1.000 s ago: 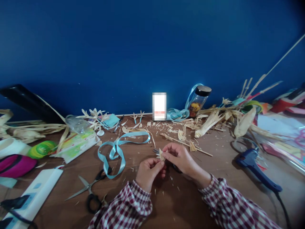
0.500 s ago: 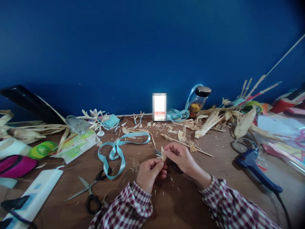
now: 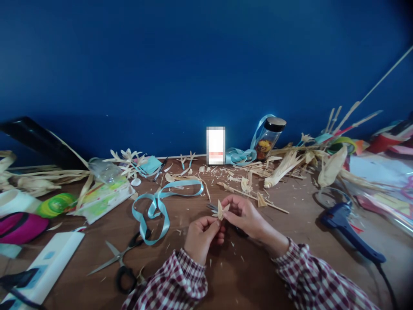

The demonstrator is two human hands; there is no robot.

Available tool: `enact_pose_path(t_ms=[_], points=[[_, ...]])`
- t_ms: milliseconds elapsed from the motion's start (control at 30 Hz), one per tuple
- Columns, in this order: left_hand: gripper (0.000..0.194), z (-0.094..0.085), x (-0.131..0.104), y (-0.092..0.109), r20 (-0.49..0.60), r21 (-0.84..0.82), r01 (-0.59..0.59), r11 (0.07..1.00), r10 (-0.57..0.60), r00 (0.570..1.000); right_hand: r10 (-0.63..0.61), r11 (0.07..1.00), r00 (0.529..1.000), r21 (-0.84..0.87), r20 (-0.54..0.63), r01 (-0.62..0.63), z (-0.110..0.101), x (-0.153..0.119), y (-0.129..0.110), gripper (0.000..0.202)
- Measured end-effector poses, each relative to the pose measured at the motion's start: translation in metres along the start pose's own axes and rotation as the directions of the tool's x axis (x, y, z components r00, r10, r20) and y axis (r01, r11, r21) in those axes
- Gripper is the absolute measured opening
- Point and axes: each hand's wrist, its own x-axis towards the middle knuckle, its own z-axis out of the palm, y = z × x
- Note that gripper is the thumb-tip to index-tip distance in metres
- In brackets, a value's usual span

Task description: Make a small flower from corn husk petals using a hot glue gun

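Note:
A small pale husk flower [image 3: 220, 212] with pointed petals is held above the brown table. My left hand [image 3: 202, 234] pinches its base between thumb and fingers. My right hand [image 3: 243, 215] is closed at the flower's right side, thumb and fingers at a petal. Behind and below the hands, a pair of scissors [image 3: 212, 207] lies partly hidden, its blade tips showing at the left of the flower. Light blue ribbon [image 3: 166, 219] lies in loops left of the hands. Open scissors with black handles [image 3: 120, 257] rest near my left sleeve.
A blue glue gun [image 3: 351, 234] lies at the right. Near the wall stands a tilted jar with a black lid [image 3: 271, 133], beside husks [image 3: 284, 170] and scraps. A white power strip [image 3: 53, 262] is at the lower left. A thin stick [image 3: 251, 196] lies beyond my right hand.
The husk piece has turned and its petals now show spread apart. My right hand has shifted slightly, its fingers lower beside the petals. My left hand keeps its hold.

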Motion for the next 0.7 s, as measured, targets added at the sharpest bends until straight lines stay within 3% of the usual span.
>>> enact_pose_path(t_ms=[167, 367, 500, 600, 700], points=[[0.03, -0.001, 0.002, -0.003, 0.029, 0.008, -0.025, 1.0, 0.025, 0.999, 0.025, 1.0, 0.999, -0.008, -0.033, -0.025, 0.002, -0.001, -0.003, 0.015], [0.031, 0.0, 0.002, -0.002, 0.012, -0.018, -0.017, 1.0, 0.017, 1.0, 0.007, 0.995, 1.0, 0.102, 0.031, -0.01, 0.001, -0.003, -0.008, 0.02], [0.032, 0.0, 0.002, -0.001, 0.019, -0.005, -0.026, 1.0, 0.026, 0.999, 0.007, 0.996, 1.0, 0.09, 0.026, -0.009, 0.002, -0.001, -0.007, 0.023], [0.033, 0.0, 0.0, 0.002, -0.003, -0.05, -0.025, 0.998, 0.025, 1.0, 0.003, 0.998, 0.999, 0.065, -0.042, 0.0, -0.002, -0.001, -0.009, 0.02], [0.035, 0.001, 0.0, 0.006, -0.042, -0.125, -0.025, 0.992, 0.02, 0.999, -0.007, 0.999, 0.982, 0.051, -0.189, 0.017, -0.017, -0.004, -0.018, 0.02]])
